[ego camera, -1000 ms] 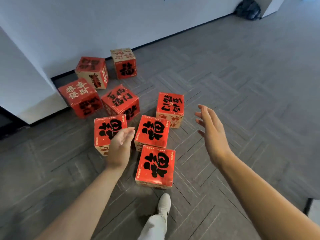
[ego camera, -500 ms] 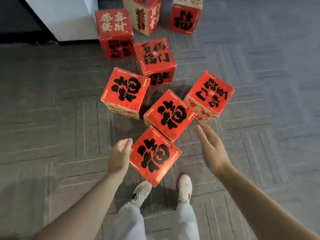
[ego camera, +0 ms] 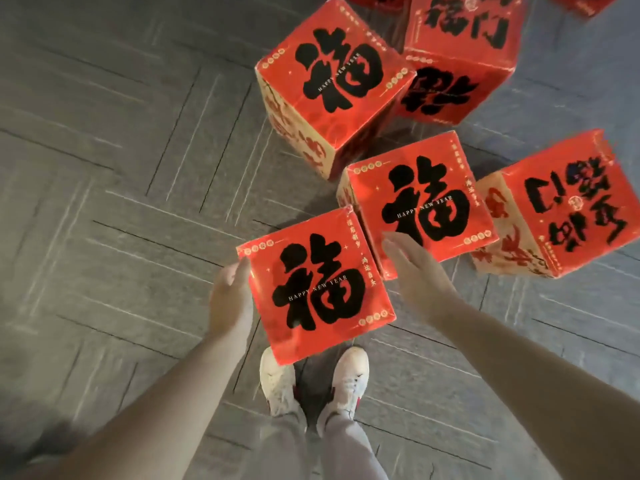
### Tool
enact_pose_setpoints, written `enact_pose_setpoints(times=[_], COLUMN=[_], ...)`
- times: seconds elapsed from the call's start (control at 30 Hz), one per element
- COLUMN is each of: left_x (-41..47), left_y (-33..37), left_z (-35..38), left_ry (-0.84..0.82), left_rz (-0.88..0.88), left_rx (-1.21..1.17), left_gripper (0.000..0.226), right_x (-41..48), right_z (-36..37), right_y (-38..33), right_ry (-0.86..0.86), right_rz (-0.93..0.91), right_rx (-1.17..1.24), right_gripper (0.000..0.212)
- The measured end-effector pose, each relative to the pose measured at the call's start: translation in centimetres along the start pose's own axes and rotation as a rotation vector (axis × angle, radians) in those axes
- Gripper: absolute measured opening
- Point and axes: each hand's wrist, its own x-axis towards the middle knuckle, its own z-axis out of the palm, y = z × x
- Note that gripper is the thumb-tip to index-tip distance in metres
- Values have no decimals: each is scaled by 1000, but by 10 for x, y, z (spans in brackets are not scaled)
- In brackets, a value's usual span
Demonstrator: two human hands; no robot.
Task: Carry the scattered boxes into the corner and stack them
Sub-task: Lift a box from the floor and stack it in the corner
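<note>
Little of the job looks done: five boxes show in this view, all sitting singly on the floor [ego camera: 121,168], none on top of another, and the corner is out of sight. The nearest box [ego camera: 315,289] is just ahead of the person's white shoes [ego camera: 277,382] and appears to be the first pick. The left hand [ego camera: 230,299] lies flat against its left side, fingers straight and together. The right hand [ego camera: 415,275] is also flat with fingers together, just beside the box's right side; whether it touches cannot be told. Room on the right is tight, as the middle box [ego camera: 422,206] almost meets the nearest one at its far right corner, with the right box [ego camera: 561,206] just beyond. The far-left box [ego camera: 332,74] and the far box [ego camera: 457,57] crowd the far side. The floor to the left and near side lies open, so lifting up and back looks easiest.
</note>
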Motion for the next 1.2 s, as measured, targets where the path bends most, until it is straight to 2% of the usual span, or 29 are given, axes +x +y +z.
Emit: enact_pose_setpoints(times=[0.1,0.17,0.27,0.3,0.4,0.53,0.63,0.77,0.87,0.9,0.97,1.1,1.2], left_x=[33,53,79,83,90,91,96,93,80,75,60,16,-31], left_y=[-34,-53,-73,-75,-78,-76,-70,-66,-63,-61,-51,6,81], left_z=[11,18,31,35,42,42,39,31,19,13,-4,-45,-82], left_ry=[22,9,-11,-11,6,6,-5,-10,-1,7,47,109,124], left_rz=[-96,-115,-117,-137,-151,-103,-108,-146,-117,-108,-117,-58,33], left_rx=[-59,-66,-57,-77,-130,-117,-138,-145,-135,-146,-194,-301,-371], left_gripper=[54,57,79,77,59,55,55,59,50,51,56,52,43], right_x=[39,63,89,94,99,102,102,99,87,81,71,39,6], right_z=[20,35,56,62,78,84,87,88,85,84,82,67,38], right_y=[30,46,61,63,70,77,73,65,61,59,47,-16,-89], right_ry=[-13,-8,-19,-22,-13,43,73,88,50,36,51,68,49], right_rz=[84,117,136,133,74,57,112,214,211,202,158,38,-45], right_rx=[6,-4,-67,-88,-168,-211,-189,-124,13,23,24,126,211], right_gripper=[46,51,44,46,71,64,64,82,41,44,64,45,52])
